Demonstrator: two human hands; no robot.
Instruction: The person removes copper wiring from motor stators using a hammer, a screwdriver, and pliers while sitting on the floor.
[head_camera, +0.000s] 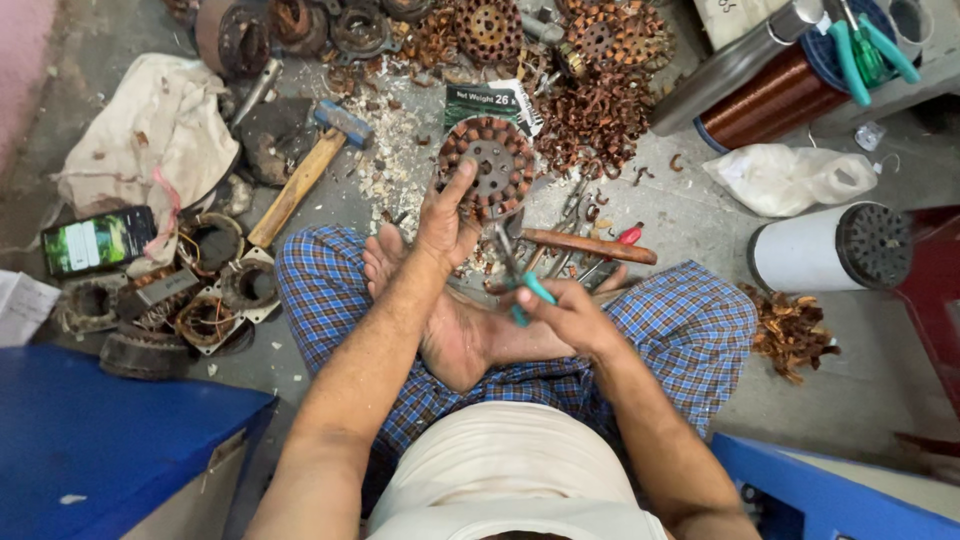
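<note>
The left hand (447, 222) grips a round motor stator (487, 166) by its near-left rim above the floor, while the right hand (568, 312), fingers wrapped around teal-handled pliers (522, 283), seemingly points them up-left toward the stator's near edge.

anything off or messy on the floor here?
Yes. Wood chips and copper scraps lie strewn across the floor beside the hammer. The left hand holds a round stator while the right hand works teal-handled pliers at it.
</note>
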